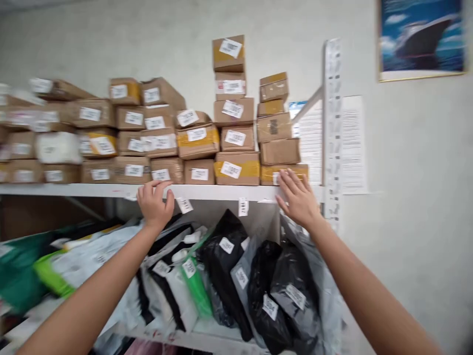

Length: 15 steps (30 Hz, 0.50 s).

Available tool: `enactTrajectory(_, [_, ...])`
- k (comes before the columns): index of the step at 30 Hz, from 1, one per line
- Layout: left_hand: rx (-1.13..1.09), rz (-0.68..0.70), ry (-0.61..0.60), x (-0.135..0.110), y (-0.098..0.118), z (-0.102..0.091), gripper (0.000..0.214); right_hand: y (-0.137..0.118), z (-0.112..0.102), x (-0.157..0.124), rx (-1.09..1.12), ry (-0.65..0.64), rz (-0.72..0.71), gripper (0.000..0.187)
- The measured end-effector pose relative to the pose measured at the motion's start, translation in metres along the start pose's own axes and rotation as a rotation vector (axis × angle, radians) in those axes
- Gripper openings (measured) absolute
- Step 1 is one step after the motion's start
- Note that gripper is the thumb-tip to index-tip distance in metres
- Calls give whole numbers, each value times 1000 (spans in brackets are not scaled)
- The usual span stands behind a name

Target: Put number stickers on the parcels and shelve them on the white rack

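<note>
My left hand (154,202) rests on the front edge of the white upper shelf (207,191), fingers curled over the lip, holding nothing else. My right hand (297,197) is raised with fingers stretched out, its fingertips at the lowest cardboard box (284,173) of the right-hand stack. Several taped, labelled cardboard boxes (236,167) are piled along that shelf. Below hang small paper tags (243,206).
The lower shelf holds several black, grey, white and green mailer bags (225,256) standing on end. A perforated white shelf upright (332,133) stands right of my right hand. Printed sheets (353,143) and a ship poster (421,37) hang on the wall.
</note>
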<state>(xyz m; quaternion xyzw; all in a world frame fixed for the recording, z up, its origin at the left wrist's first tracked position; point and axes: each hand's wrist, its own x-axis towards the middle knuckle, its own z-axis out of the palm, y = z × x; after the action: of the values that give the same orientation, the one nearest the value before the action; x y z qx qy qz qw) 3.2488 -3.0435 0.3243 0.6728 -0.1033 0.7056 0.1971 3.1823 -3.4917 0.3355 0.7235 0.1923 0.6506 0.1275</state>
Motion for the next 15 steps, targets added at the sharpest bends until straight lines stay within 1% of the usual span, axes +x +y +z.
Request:
enactTrajectory(1, [32, -154, 3, 0, -22, -9, 35, -6, 2, -1, 1, -14, -1, 71])
enactTrajectory(2, [53, -281, 6, 0, -41, -17, 38, -11, 4, -4, 7, -20, 9, 74])
enactTrajectory(3, [67, -376, 10, 1, -58, -23, 41, -14, 5, -7, 20, -27, 13, 74])
enactTrajectory(5, [75, -493, 16, 4, -86, -30, 47, -14, 6, -14, 61, -42, 16, 72])
enactTrajectory(6, [71, -546, 22, 6, -97, -30, 47, -12, 7, -17, 76, -35, 2, 70])
enactTrajectory(7, [53, -615, 30, 9, -106, -28, 44, -10, 8, -19, 82, 2, -13, 67])
enactTrajectory(10, [-73, -858, 29, 17, -123, -15, 23, -8, 15, -14, 41, 172, -7, 64])
enactTrajectory(11, [-136, -924, 12, 18, -124, -10, 16, -11, 18, -10, 22, 186, 7, 65])
enactTrajectory(12, [-204, -972, -13, 19, -123, -7, 13, -15, 21, -5, 8, 163, 26, 69])
enactTrajectory(13, [-274, -1001, -42, 19, -121, -5, 12, -20, 23, -1, 0, 97, 30, 74])
enactTrajectory(14, [-336, -1012, -61, 18, -117, -4, 13, -25, 24, 3, -5, 24, 23, 77])
enactTrajectory(15, [-398, -1001, -81, 18, -114, -5, 14, -30, 25, 5, -8, -22, 28, 79])
